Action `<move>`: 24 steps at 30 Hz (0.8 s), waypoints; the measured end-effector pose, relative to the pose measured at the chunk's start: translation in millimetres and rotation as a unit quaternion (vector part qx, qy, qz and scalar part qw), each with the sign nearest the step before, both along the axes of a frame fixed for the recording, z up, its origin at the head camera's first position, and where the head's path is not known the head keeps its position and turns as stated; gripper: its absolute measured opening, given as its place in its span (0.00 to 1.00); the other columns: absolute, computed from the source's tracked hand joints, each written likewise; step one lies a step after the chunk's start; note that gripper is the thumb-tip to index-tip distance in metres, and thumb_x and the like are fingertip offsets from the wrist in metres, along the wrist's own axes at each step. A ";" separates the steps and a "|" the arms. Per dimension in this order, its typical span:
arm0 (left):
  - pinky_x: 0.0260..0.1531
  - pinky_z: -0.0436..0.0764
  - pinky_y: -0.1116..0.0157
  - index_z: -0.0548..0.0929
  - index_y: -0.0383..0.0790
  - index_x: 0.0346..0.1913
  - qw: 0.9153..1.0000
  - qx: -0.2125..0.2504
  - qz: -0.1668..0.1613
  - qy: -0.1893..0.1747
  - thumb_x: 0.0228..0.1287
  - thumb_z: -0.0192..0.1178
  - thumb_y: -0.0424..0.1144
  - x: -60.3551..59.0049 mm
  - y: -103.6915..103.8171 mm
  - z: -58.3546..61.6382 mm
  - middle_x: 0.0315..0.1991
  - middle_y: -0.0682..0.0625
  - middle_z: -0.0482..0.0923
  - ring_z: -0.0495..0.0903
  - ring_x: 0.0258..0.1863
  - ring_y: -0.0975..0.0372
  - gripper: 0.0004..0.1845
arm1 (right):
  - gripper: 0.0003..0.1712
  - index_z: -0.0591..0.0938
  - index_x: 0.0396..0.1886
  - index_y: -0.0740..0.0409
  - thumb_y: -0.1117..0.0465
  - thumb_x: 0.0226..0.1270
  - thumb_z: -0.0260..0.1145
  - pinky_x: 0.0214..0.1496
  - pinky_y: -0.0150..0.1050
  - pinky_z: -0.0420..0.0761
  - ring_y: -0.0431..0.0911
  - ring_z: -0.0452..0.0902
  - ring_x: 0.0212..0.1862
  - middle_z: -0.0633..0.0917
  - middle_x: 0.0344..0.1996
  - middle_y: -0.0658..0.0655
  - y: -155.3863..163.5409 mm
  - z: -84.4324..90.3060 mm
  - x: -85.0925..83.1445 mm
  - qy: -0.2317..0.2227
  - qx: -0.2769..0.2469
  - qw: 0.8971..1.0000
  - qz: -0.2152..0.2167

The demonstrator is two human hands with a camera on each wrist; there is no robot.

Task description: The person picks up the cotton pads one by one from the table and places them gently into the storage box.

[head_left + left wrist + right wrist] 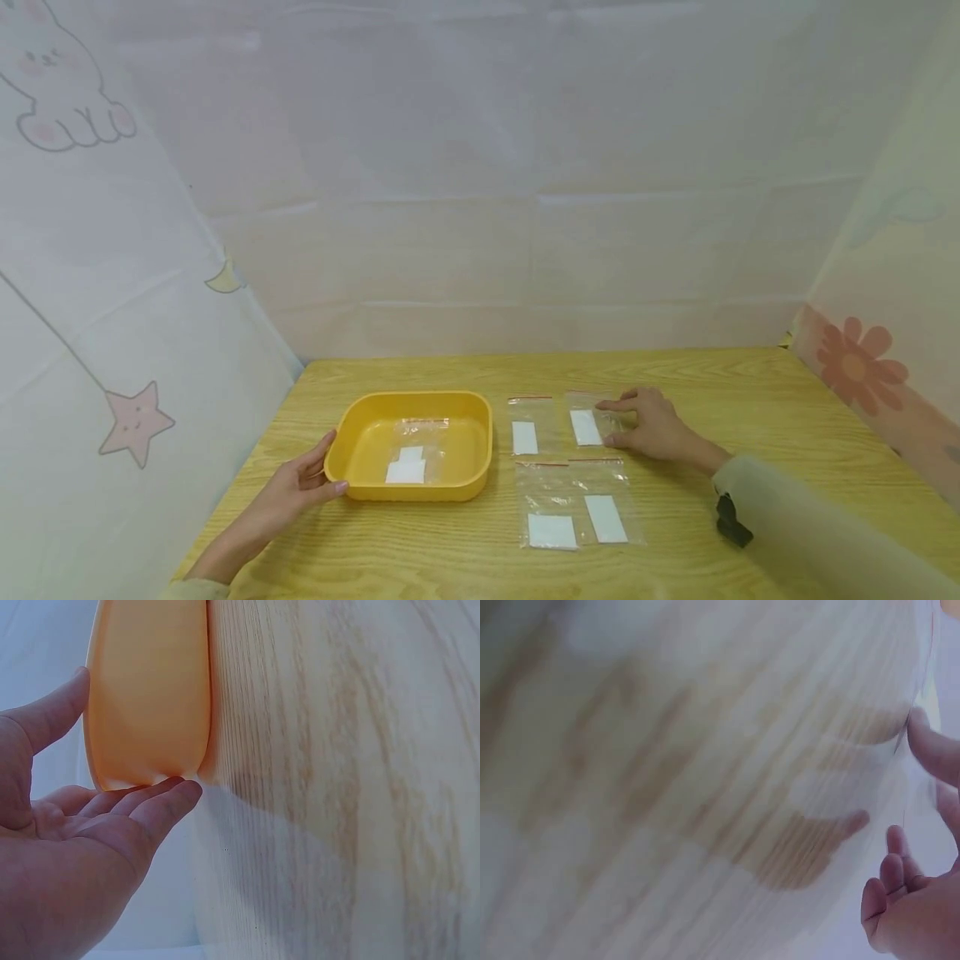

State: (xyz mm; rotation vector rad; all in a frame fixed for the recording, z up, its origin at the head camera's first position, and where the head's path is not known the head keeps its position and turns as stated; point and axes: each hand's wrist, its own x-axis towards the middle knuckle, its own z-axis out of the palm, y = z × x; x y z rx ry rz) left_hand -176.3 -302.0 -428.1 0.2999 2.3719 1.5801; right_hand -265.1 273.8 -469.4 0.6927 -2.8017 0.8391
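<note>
Standing on the table is a yellow plastic basin (352, 446), with clear zip bags holding white rectangles (405, 472) inside. My left hand (288, 492) is at its left end; in the left wrist view the extended fingers (161, 806) touch the end wall and the thumb lies at the rim. To the basin's right lie several clear zip bags with red seal lines, each with a white flat piece. My right hand (656, 427) is at the right edge of the back right bag (585, 427), forefinger and thumb spread apart over its edge.
Another zip bag (525, 437) lies between the basin and that bag. Nearer me, a front left bag (552, 531) and a front right bag (606, 518) overlap. Printed cloth (525, 275) walls the wooden table (720, 375) at back and sides. A black object (731, 522) is on the right sleeve.
</note>
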 end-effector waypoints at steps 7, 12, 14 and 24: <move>0.62 0.80 0.61 0.44 0.32 0.85 1.000 -0.008 0.006 0.002 0.78 0.64 0.37 0.7 0.2 0.2 0.83 0.33 0.43 0.59 0.76 0.36 0.47 | 0.35 0.87 0.62 0.62 0.53 0.56 0.85 0.49 0.62 0.77 0.62 0.79 0.49 0.86 0.48 0.64 -4.5 4.9 3.5 -0.010 0.006 1.000 0.005; 0.62 0.80 0.60 0.44 0.31 0.85 1.000 -0.002 0.008 0.001 0.77 0.65 0.37 1.1 0.3 -0.2 0.82 0.31 0.43 0.59 0.76 0.35 0.47 | 0.39 0.85 0.68 0.54 0.45 0.59 0.83 0.49 0.63 0.72 0.64 0.71 0.56 0.76 0.56 0.69 -0.2 2.7 -5.3 -0.044 0.023 0.999 0.012; 0.62 0.79 0.61 0.44 0.31 0.85 1.000 -0.001 0.008 -0.002 0.77 0.64 0.37 1.1 0.1 -0.6 0.82 0.32 0.43 0.58 0.76 0.35 0.47 | 0.40 0.85 0.68 0.52 0.42 0.59 0.82 0.50 0.64 0.70 0.65 0.69 0.57 0.74 0.59 0.69 1.8 1.3 -9.9 -0.055 0.028 0.998 0.021; 0.62 0.79 0.62 0.43 0.31 0.85 1.000 -0.004 -0.002 0.007 0.78 0.64 0.37 1.0 0.4 0.7 0.83 0.34 0.41 0.59 0.76 0.36 0.47 | 0.35 0.89 0.62 0.50 0.40 0.58 0.83 0.49 0.60 0.65 0.61 0.67 0.55 0.77 0.57 0.65 2.1 -1.5 -11.7 -0.063 0.025 0.998 0.012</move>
